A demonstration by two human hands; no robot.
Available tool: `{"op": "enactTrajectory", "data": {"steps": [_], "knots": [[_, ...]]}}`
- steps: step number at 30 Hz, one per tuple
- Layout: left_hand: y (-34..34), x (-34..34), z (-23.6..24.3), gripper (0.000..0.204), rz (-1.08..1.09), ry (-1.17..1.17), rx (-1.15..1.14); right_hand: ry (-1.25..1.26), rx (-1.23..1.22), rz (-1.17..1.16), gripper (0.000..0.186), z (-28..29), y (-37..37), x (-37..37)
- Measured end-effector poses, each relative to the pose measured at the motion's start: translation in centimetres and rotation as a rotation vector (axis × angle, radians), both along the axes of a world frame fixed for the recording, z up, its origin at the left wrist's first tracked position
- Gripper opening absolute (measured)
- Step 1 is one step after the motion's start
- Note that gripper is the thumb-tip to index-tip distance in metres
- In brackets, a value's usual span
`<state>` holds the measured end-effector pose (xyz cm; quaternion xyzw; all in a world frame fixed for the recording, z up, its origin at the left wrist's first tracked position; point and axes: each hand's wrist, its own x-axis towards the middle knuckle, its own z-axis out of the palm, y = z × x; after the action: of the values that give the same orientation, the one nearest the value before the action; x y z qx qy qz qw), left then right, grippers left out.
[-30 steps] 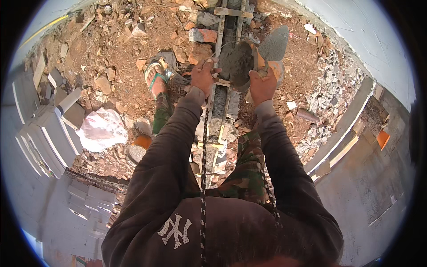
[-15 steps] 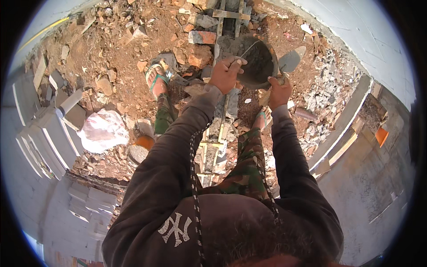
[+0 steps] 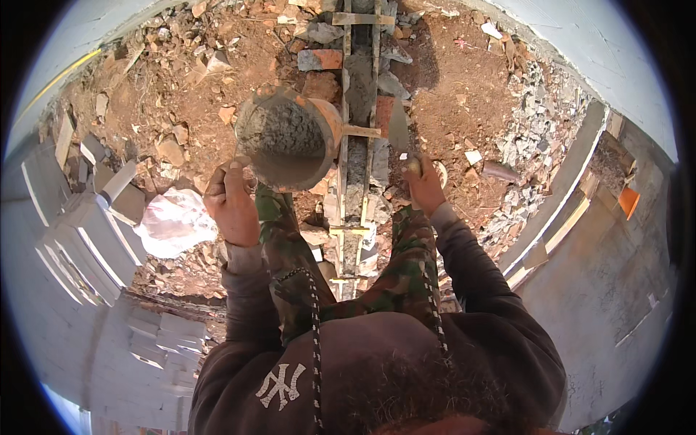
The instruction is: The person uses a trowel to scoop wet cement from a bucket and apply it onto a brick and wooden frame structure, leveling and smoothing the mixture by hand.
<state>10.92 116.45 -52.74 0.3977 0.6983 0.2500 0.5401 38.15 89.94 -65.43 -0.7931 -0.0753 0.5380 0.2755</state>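
A round bucket (image 3: pixel 286 141) holding wet grey mortar hangs or stands left of the narrow wooden formwork; whether it touches the ground I cannot tell. My left hand (image 3: pixel 235 199) is closed at its near left rim, where the thin wire handle seems to run into my fingers. On the other side of the formwork, my right hand (image 3: pixel 426 185) grips the handle of a pointed trowel (image 3: pixel 397 130), blade pointing away from me. Wet mortar (image 3: pixel 359 83) lies between the formwork boards, which a short wooden crosspiece (image 3: pixel 361 132) joins.
A brick (image 3: pixel 319 59) and broken stones line the formwork's left side. Rubble (image 3: pixel 533 138) is strewn along the right wall. Further left lie a white plastic bag (image 3: pixel 176 223) and stacked grey slabs (image 3: pixel 83 235). Another crosspiece (image 3: pixel 362 19) spans the far formwork.
The bucket has gone from right of the formwork to its left, with my left hand. My right hand has left the bucket's rim and moved slightly left and nearer, with the trowel.
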Motion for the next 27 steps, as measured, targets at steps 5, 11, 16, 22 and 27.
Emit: {"op": "enactTrajectory", "data": {"steps": [5,11,16,22,27], "knots": [[2.5,-6.9,-8.1,0.019,0.220,0.132,0.132,-0.341,-0.100,0.443,0.049,-12.7,5.0,-1.7],[5.2,-14.2,-25.8,0.028,0.349,0.089,0.248,-0.304,-0.093,0.737,0.040,-28.0,14.6,1.8],[6.8,-16.6,-27.8,0.028,0.486,0.151,0.362,0.024,-0.419,1.303,0.046,-26.0,21.5,2.1],[6.6,-17.5,-30.6,0.038,0.380,0.426,0.407,-0.109,-0.252,1.093,0.051,-25.7,17.5,-1.0],[6.9,-14.8,-30.9,0.040,0.360,0.444,0.435,-0.379,-0.256,1.588,0.036,-27.6,15.1,-1.8]]}}
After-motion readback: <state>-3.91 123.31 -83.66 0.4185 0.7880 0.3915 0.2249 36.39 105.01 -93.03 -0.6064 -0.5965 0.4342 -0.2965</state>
